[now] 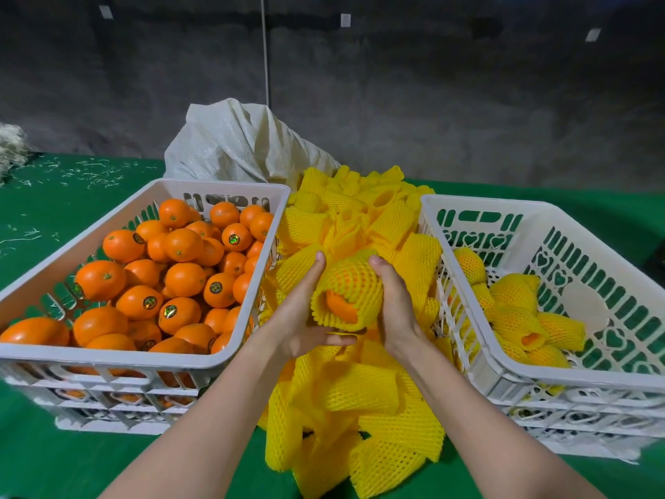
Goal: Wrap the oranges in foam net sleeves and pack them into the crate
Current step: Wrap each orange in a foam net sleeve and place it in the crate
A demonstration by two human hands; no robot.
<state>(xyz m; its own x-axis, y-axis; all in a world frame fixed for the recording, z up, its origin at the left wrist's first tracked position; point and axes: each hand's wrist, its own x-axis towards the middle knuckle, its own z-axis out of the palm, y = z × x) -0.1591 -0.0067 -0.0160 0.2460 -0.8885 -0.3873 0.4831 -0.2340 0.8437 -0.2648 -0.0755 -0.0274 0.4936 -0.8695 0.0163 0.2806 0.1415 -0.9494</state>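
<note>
Green table (54,462): left crate (118,358) holds oranges (180,279), right crate (539,376) sleeved oranges (521,318).

From my feed, a green table cover (72,462) runs across the whole work surface. At its back, near the middle, a white woven sack (237,145) slumps with its mouth open and crumpled. A pile of pale shredded fibre (10,149) sits at the far left edge, with loose shreds (90,171) scattered beside it. Behind is a rough grey wall (467,102) with small white tags (345,20) and a thin vertical cord (265,48).
</note>
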